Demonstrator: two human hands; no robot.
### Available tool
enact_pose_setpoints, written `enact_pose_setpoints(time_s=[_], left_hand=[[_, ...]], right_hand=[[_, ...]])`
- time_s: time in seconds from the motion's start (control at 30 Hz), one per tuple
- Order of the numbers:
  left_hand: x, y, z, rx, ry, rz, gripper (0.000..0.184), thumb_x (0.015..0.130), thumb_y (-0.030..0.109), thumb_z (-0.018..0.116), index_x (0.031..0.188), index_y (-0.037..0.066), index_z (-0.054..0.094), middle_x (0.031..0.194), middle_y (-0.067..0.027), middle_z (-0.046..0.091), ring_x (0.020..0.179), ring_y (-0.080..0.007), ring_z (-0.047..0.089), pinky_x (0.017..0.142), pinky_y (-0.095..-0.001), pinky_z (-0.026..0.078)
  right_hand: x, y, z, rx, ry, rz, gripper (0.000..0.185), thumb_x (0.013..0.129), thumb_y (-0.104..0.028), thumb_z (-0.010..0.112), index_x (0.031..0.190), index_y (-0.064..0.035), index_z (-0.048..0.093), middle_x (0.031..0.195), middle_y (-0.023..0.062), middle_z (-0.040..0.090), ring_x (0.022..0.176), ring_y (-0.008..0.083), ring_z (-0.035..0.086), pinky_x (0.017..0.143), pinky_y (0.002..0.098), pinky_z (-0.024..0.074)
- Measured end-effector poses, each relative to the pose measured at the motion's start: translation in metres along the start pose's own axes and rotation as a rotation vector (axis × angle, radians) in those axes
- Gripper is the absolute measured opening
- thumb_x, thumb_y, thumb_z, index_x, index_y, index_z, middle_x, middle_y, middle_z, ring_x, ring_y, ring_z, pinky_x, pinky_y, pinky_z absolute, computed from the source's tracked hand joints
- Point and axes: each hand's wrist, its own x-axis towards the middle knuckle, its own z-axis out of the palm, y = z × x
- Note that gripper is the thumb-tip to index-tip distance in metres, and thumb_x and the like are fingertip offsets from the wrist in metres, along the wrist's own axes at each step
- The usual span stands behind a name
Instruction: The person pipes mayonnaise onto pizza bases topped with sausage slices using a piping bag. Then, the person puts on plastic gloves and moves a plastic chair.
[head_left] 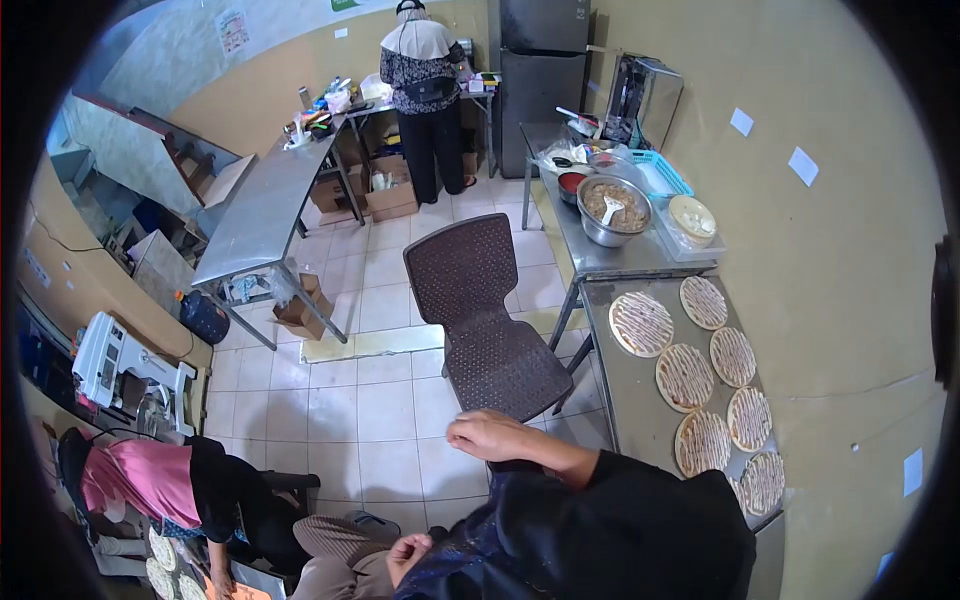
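Note:
My right hand [485,435] is raised in front of the brown perforated chair [468,290], with its fingers curled in and nothing seen in them. Lower down, my left hand [408,555] rests near my lap, by the striped beige trousers [340,550]. Its fingers are bent inward, and whatever they may hold is too small to make out. Neither hand touches the round flatbreads with pale stripes of topping [685,377], which lie in two rows on the metal table at the right.
A co-worker [225,500] in a pink head covering bends over flatbreads at lower left. Another person [420,90] stands at the back table. A bowl of filling [613,212] sits at the right. Metal table [265,195] and white mixer [130,370] are left.

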Motion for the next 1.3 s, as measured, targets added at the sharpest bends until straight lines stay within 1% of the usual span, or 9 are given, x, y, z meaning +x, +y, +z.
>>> enact_pose_setpoints(time_s=[0.2,0.27,0.5,0.53,0.63,0.77,0.9,1.03,1.3], left_hand=[[0.086,0.037,0.025,0.146,0.137,0.072,0.003,0.074,0.0,0.055,0.077,0.001,0.054,0.066,-0.0036,0.054,0.056,-0.0075,0.048,0.054,-0.0189,0.039],[0.115,0.044,0.021,0.174,0.132,0.039,0.006,0.074,-0.001,0.054,0.079,0.001,0.053,0.065,-0.003,0.054,0.055,-0.007,0.047,0.052,-0.0185,0.038],[0.207,0.076,-0.013,0.156,0.196,-0.082,0.01,0.074,0.005,0.054,0.084,0.003,0.054,0.061,-0.0022,0.053,0.049,-0.0055,0.043,0.046,-0.0175,0.034],[0.23,0.081,-0.019,0.227,0.195,-0.065,0.008,0.075,0.007,0.055,0.082,0.002,0.055,0.061,-0.0026,0.053,0.05,-0.0058,0.044,0.046,-0.0176,0.034],[0.295,0.116,-0.043,0.335,0.187,-0.071,0.009,0.075,0.011,0.057,0.076,0.001,0.057,0.062,-0.0034,0.054,0.05,-0.0065,0.044,0.047,-0.0181,0.035],[0.377,0.185,-0.065,0.246,0.241,-0.002,0.01,0.074,0.008,0.057,0.077,-0.001,0.056,0.065,-0.0042,0.055,0.054,-0.0069,0.046,0.051,-0.0185,0.036],[0.434,0.229,-0.107,0.398,0.235,0.038,0.008,0.071,-0.002,0.054,0.079,-0.002,0.055,0.07,-0.0041,0.055,0.064,-0.0084,0.05,0.061,-0.0196,0.04],[0.499,0.252,-0.115,0.348,0.169,0.006,0.008,0.07,-0.001,0.056,0.078,-0.001,0.056,0.07,-0.0026,0.055,0.065,-0.007,0.05,0.06,-0.019,0.04],[0.64,0.263,-0.072,0.71,-0.321,-0.129,0.007,0.071,0.005,0.059,0.076,0.001,0.056,0.069,-0.0024,0.057,0.066,-0.0075,0.052,0.06,-0.0192,0.041]], right_hand=[[0.082,0.031,-0.009,0.14,-0.211,-0.194,0.011,0.073,-0.012,0.047,0.074,-0.0026,0.052,0.075,0.0118,0.053,0.076,0.0276,0.052,0.066,0.0362,0.0404],[0.101,0.041,-0.011,0.16,-0.414,-0.175,0.01,0.073,-0.011,0.049,0.078,-0.0019,0.05,0.079,0.0116,0.054,0.077,0.0265,0.052,0.067,0.0349,0.0403],[0.176,0.114,0.008,0.226,-0.533,-0.012,0.013,0.067,-0.016,0.051,0.068,-0.0032,0.056,0.067,0.0118,0.057,0.066,0.0271,0.055,0.061,0.0363,0.0417],[0.196,0.137,0.02,0.164,-0.726,0.053,0.017,0.068,-0.019,0.055,0.075,-0.0042,0.056,0.072,0.0124,0.057,0.071,0.0242,0.055,0.063,0.0357,0.0413],[0.246,0.162,0.037,0.172,-0.83,0.069,0.02,0.069,-0.022,0.055,0.08,-0.0058,0.058,0.074,0.0123,0.058,0.071,0.0237,0.055,0.063,0.0356,0.0414],[0.309,0.213,0.107,0.266,-0.777,0.128,0.027,0.073,-0.027,0.054,0.087,-0.005,0.057,0.079,0.0137,0.058,0.075,0.0237,0.055,0.066,0.0341,0.0409],[0.378,0.18,0.062,0.312,-0.807,0.075,0.028,0.073,-0.024,0.054,0.092,-0.0032,0.055,0.082,0.0151,0.057,0.079,0.0249,0.054,0.069,0.0334,0.0409],[0.412,0.176,0.041,0.361,-0.639,0.255,0.027,0.069,-0.015,0.054,0.093,-0.003,0.054,0.082,0.0139,0.057,0.08,0.0248,0.055,0.069,0.0313,0.0417],[0.501,0.249,0.012,0.284,-0.338,0.301,0.023,0.071,-0.023,0.056,0.08,-0.0024,0.055,0.069,0.0118,0.056,0.064,0.0215,0.055,0.057,0.0314,0.0416]])
